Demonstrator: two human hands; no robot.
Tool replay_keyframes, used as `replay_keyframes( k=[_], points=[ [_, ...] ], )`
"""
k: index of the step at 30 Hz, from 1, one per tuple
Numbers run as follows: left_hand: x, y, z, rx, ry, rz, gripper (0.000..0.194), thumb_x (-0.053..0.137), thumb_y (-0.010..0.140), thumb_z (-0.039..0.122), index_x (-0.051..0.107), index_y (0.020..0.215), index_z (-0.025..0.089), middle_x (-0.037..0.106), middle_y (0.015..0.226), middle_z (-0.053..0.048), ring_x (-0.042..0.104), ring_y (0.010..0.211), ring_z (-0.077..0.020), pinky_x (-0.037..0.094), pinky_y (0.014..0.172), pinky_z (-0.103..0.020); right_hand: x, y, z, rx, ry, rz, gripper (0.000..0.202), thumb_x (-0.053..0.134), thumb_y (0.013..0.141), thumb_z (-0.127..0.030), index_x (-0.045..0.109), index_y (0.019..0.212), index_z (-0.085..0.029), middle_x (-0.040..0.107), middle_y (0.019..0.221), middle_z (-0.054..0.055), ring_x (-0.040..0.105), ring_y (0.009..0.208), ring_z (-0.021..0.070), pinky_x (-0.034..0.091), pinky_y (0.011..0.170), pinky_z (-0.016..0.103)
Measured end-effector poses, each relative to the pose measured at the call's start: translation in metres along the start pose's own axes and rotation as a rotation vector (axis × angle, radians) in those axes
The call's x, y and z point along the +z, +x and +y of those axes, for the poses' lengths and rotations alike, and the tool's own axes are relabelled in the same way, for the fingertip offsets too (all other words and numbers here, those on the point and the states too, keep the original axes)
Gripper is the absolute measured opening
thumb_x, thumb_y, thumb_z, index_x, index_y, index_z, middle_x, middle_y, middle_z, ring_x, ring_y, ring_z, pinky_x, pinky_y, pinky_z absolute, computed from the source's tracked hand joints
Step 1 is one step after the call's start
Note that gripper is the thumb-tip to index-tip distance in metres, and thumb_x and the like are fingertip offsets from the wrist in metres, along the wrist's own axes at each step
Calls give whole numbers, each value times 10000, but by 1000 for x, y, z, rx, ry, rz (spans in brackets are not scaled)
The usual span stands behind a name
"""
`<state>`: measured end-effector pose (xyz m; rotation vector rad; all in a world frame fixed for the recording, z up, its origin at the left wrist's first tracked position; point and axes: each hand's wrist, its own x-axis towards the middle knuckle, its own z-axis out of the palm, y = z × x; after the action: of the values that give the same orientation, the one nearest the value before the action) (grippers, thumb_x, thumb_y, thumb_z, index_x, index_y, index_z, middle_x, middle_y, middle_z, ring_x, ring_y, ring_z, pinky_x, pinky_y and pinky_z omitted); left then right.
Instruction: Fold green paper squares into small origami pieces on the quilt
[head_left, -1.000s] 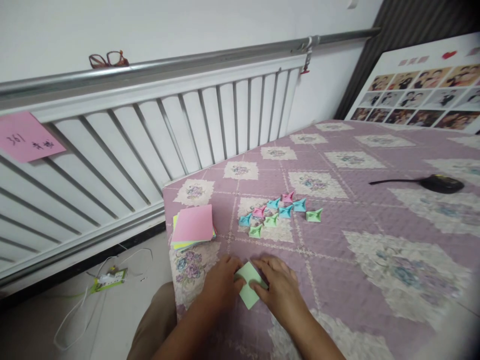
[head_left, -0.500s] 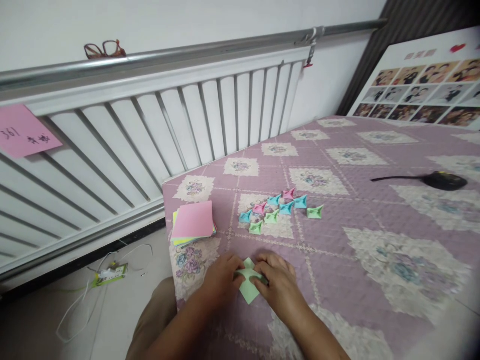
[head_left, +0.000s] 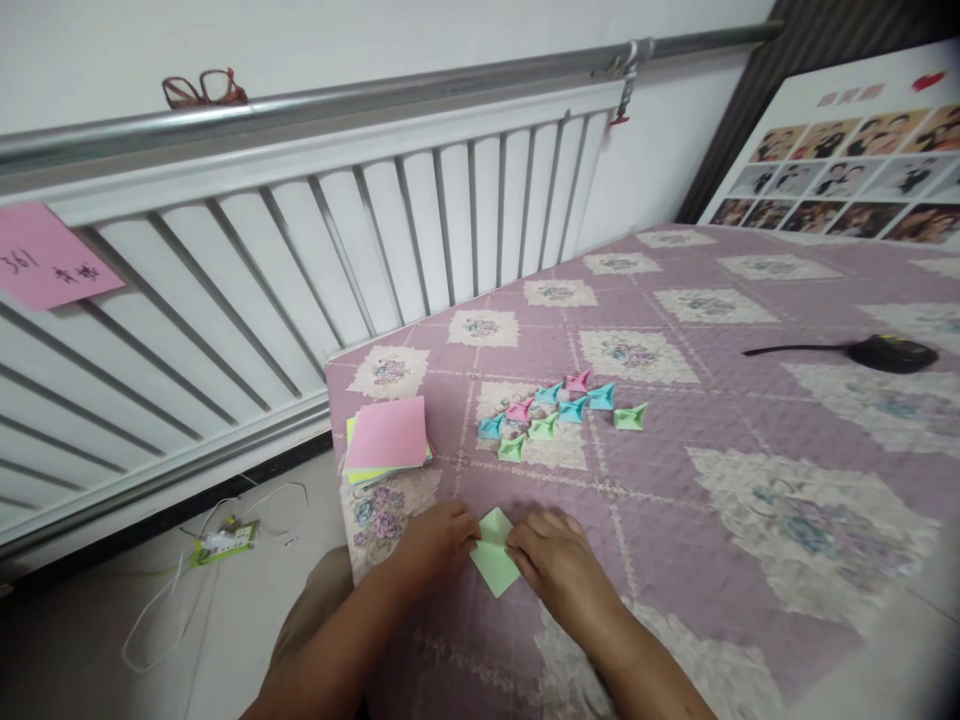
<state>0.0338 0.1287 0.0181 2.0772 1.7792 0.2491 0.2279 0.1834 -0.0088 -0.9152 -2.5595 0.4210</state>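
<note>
A light green sheet of paper (head_left: 496,567), turned with a corner toward me, lies near the front edge of the table and shows a crease across its middle. My left hand (head_left: 442,537) pinches its left corner with curled fingers. At the right corner, my right hand (head_left: 553,545) has its fingers closed on the same paper. Beyond my hands stand several small folded paper boats in pink, blue and green, among them a green one (head_left: 630,416) at the right end. A stack of coloured paper (head_left: 388,436), pink on top, rests to the left.
A purple patterned cloth (head_left: 675,540) covers the table. Farther right lies a black object with a thin tail (head_left: 892,354). Behind runs a white radiator (head_left: 420,235) under a metal pipe with glasses (head_left: 205,89). A power strip (head_left: 225,545) with cables is on the floor.
Both hands have spread slightly apart to the paper's side corners. The raised flaps across its middle now lie flatter, showing more of the green surface.
</note>
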Motion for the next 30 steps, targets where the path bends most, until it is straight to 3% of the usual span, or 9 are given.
replay_keyframes(
  k=[8, 19, 30],
  points=[
    [9, -8, -6, 12, 111, -6, 183, 430, 910, 209, 612, 909, 221, 591, 938, -21, 537, 856, -181, 384, 730, -273, -4, -4, 2, -57, 12, -2, 134, 532, 851, -159, 568, 736, -217, 571, 728, 12, 506, 726, 176, 339, 684, 300],
    [10, -15, -9, 184, 331, -11, 280, 329, 963, 251, 597, 888, 224, 587, 896, -26, 513, 808, -196, 346, 696, -293, -4, -7, 1, -117, -21, -17, 179, 504, 854, -144, 553, 691, -202, 565, 720, 26, 496, 696, 173, 368, 671, 302],
    [10, -19, -12, 213, 327, -15, 319, 284, 976, 254, 603, 966, 245, 596, 978, -28, 513, 852, -199, 359, 728, -296, -3, -8, 4, -134, 60, -26, 198, 461, 836, -99, 567, 714, -214, 563, 724, 24, 508, 716, 173, 378, 684, 299]
  ],
)
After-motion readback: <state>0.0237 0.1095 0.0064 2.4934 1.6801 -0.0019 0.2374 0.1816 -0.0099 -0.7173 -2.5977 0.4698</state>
